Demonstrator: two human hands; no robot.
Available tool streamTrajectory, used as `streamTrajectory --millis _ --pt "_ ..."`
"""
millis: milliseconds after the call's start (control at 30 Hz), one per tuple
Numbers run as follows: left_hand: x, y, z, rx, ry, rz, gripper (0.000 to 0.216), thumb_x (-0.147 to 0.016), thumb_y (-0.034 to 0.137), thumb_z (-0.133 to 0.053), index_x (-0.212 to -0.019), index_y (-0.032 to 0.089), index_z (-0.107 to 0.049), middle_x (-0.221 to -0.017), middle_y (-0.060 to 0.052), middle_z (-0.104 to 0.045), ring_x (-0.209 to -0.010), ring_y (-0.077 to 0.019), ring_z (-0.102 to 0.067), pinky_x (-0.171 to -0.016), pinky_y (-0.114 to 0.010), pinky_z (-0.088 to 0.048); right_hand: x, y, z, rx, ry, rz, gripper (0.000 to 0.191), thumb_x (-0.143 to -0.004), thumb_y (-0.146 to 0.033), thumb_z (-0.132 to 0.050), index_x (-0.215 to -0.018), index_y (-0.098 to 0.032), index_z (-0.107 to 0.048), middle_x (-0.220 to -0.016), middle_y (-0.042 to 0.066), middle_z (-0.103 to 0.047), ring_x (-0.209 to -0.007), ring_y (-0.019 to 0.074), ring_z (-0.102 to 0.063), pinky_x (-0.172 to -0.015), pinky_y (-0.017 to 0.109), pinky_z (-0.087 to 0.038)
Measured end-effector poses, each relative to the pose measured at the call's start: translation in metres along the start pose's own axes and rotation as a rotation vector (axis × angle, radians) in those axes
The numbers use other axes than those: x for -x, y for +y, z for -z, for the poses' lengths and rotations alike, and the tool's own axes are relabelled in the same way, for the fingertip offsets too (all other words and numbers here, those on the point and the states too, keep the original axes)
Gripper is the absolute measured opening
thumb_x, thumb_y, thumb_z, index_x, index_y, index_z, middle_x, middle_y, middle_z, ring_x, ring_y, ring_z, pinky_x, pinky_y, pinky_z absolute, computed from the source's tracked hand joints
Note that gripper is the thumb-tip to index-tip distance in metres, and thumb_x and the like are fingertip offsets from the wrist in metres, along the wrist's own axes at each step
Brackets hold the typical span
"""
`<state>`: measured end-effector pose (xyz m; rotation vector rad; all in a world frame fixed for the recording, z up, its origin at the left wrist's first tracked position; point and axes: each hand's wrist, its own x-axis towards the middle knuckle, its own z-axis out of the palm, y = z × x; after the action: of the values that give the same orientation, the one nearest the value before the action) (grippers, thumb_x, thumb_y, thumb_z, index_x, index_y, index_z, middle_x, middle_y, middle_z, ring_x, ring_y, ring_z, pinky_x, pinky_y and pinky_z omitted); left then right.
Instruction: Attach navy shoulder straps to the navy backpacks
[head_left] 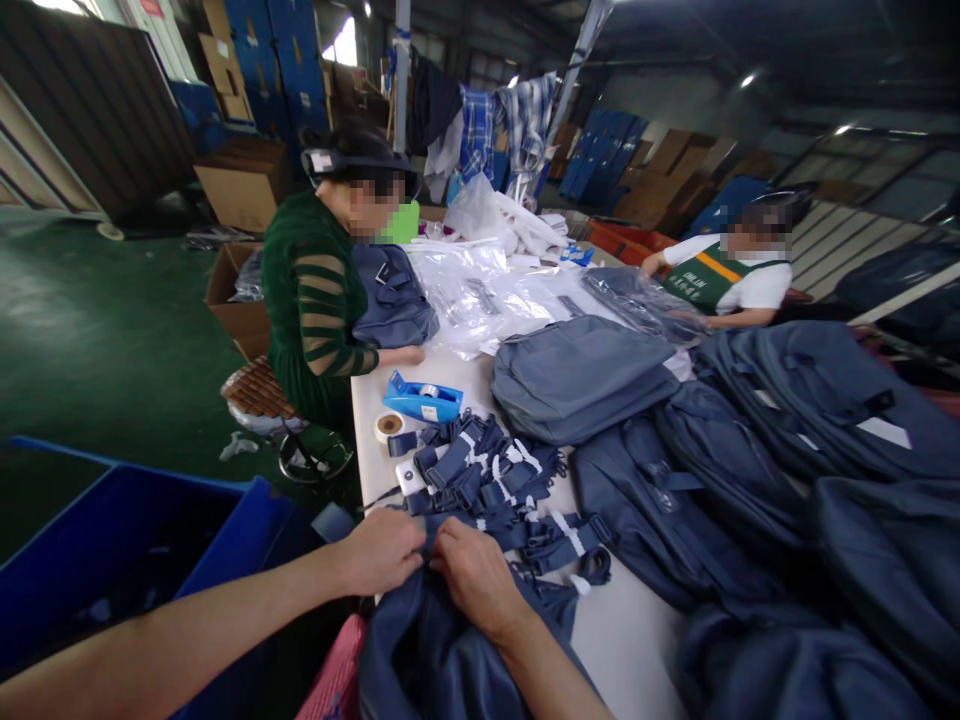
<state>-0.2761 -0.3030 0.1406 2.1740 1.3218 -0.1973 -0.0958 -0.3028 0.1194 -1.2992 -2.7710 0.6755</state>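
Both the left hand (381,551) and right hand (474,572) were closed, pinching the navy fabric backpack (442,650) just below the heap of blue webbing straps (487,480) (likely fitting one); the next move probably called for careful threading.

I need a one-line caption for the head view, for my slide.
Both hands, left hand and right hand, grip a navy bag beside bundled straps.
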Motion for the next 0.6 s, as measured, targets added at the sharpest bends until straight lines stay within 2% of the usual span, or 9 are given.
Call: streamTrajectory --millis 100,200,267,367,467,500,533,600 --pt "0.003 -0.001 0.008 0.053 -0.039 -0.034 0.014 -0.080 0.019 -0.057 -0.067 0.018 -0.062 -0.081 -0.015 -0.072 -0.090 -0.0381 -0.068 -0.084 -0.050 -0.052 0.001 0.002 -0.004 -0.086 0.015 -0.017 0.006 -0.091 -0.015 -0.062 -0.094 -0.016 -0.067 -0.100 0.006 -0.067 -0.092 0.0212 -0.068 -0.077 0.029 -0.051" --pt "0.001 -0.008 0.015 0.189 -0.050 -0.022 0.017 -0.074 0.018 -0.059 -0.059 0.019 -0.052 -0.070 -0.009 -0.065 -0.088 -0.0357 -0.066 -0.088 -0.050 -0.048 0.000 0.007 -0.001 -0.171 0.032 -0.047 0.005 -0.090 -0.015 -0.063 -0.092 -0.017 -0.067 -0.100 0.006 -0.068 -0.091 0.0217 -0.068 -0.077 0.029 -0.051" --pt "-0.005 -0.016 0.018 0.342 -0.078 0.002 0.016 -0.070 0.022 -0.061 -0.057 0.020 -0.051 -0.063 -0.004 -0.059 -0.082 -0.0311 -0.064 -0.088 -0.047 -0.048 0.002 0.007 0.011 -0.218 0.070 -0.094 0.009 -0.091 -0.012 -0.059 -0.093 -0.017 -0.067 -0.101 0.007 -0.068 -0.092 0.0216 -0.068 -0.078 0.029 -0.051" --pt "-0.017 -0.027 0.021 0.663 -0.173 0.071 0.014 -0.063 0.033 -0.063 -0.066 0.020 -0.058 -0.062 0.000 -0.057 -0.073 -0.0240 -0.062 -0.079 -0.038 -0.051 0.010 -0.007 0.041 -0.334 0.118 -0.161 0.018 -0.096 -0.012 -0.048 -0.091 -0.016 -0.065 -0.094 0.006 -0.067 -0.089 0.0189 -0.067 -0.078 0.028 -0.052" --pt "-0.030 -0.029 0.019 1.002 -0.280 0.148 0.035 -0.060 0.051 -0.063 -0.077 0.021 -0.059 -0.071 -0.001 -0.064 -0.074 -0.0227 -0.064 -0.073 -0.036 -0.055 0.022 -0.039 0.062 -0.788 -0.118 -0.134 0.024 -0.098 -0.016 -0.040 -0.095 -0.017 -0.064 -0.082 0.002 -0.069 -0.075 0.0147 -0.069 -0.068 0.023 -0.055" --pt "-0.033 -0.028 0.017 1.091 -0.312 0.167 0.040 -0.058 0.055 -0.064 -0.078 0.021 -0.058 -0.074 -0.002 -0.065 -0.075 -0.0233 -0.065 -0.072 -0.037 -0.056 0.025 -0.050 0.063 -0.846 -0.172 -0.093 0.024 -0.097 -0.016 -0.041 -0.099 -0.018 -0.065 -0.085 0.002 -0.070 -0.076 0.0150 -0.070 -0.067 0.023 -0.056" --pt "-0.036 -0.027 0.015 1.162 -0.341 0.182 0.043 -0.055 0.057 -0.066 -0.077 0.021 -0.058 -0.076 -0.003 -0.067 -0.077 -0.0239 -0.066 -0.072 -0.037 -0.057 0.027 -0.060 0.060 -0.779 -0.176 -0.040 0.023 -0.095 -0.014 -0.043 -0.104 -0.018 -0.065 -0.092 0.004 -0.072 -0.081 0.0173 -0.071 -0.070 0.026 -0.057" --pt "-0.041 -0.025 0.011 1.256 -0.394 0.208 0.044 -0.050 0.053 -0.073 -0.077 0.021 -0.059 -0.077 -0.004 -0.069 -0.078 -0.0247 -0.067 -0.072 -0.038 -0.058 0.027 -0.075 0.049 -0.330 -0.053 0.152 0.019 -0.092 -0.012 -0.051 -0.104 -0.015 -0.066 -0.102 0.009 -0.071 -0.089 0.0238 -0.070 -0.073 0.034 -0.058"
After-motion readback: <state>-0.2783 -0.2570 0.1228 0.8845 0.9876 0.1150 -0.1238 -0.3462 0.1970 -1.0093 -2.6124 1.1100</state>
